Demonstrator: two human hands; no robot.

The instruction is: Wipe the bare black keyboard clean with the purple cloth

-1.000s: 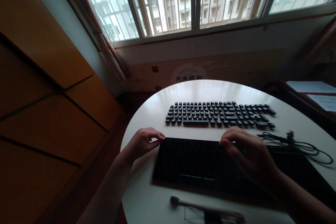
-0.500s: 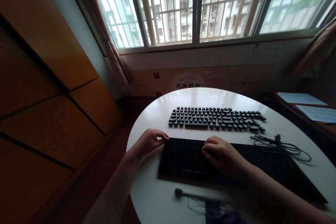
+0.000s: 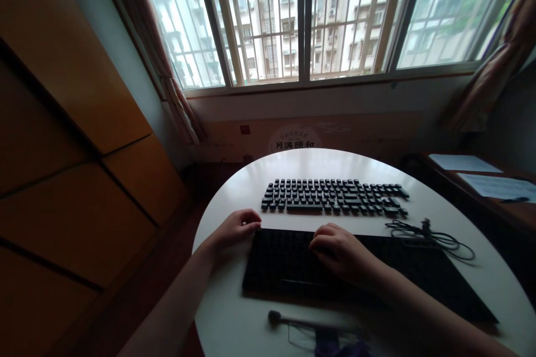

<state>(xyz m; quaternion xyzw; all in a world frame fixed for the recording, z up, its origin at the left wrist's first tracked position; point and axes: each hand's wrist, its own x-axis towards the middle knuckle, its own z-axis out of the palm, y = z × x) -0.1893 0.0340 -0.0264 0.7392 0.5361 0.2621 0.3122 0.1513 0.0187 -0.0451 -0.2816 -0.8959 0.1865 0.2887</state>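
A black keyboard base (image 3: 288,262) without keycaps lies on the round white table (image 3: 234,312) in front of me. Behind it, the loose black keycaps (image 3: 330,197) are laid out in keyboard order. My left hand (image 3: 235,227) rests at the base's far left corner, fingers curled against its edge. My right hand (image 3: 341,251) lies on the middle of the base, fingers bent and pressed down; whether they pinch anything is hidden in the dark.
A coiled black cable (image 3: 431,236) lies right of the keycaps. A thin dark tool (image 3: 310,323) lies at the table's near edge. A wooden cabinet (image 3: 62,150) stands left, a window (image 3: 301,17) behind, papers (image 3: 481,175) on a side surface at right.
My right hand has slid left along the base from its right part to its middle. My left hand stays at the left corner. The camera has tilted slightly.
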